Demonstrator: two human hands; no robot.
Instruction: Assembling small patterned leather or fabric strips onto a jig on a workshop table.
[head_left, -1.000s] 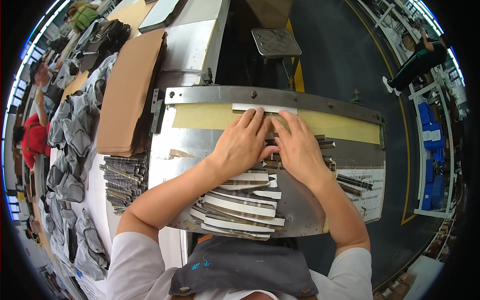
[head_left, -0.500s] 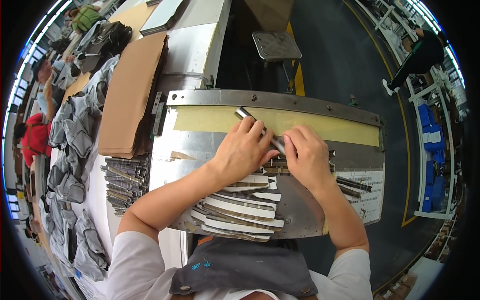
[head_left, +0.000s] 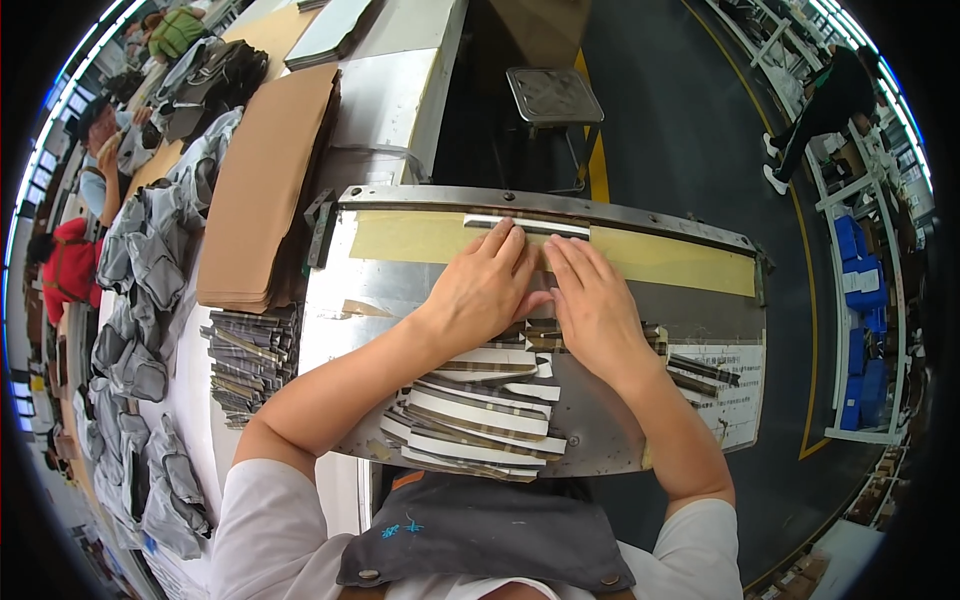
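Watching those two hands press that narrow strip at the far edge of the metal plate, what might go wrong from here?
Both the left hand and right hand have fingertips on the narrow strip, close under the metal bar; fingers might get pinched there. The forearms lie across the loose fanned strips on the metal plate, so a move could scatter them. The strip may also sit crooked on the yellow band.

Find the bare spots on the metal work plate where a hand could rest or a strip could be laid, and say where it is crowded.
Bare metal lies left of the left hand. The yellow band is free right of the white strip under the fingertips. Crowded: the fanned strips near the person, and those by the right hand.
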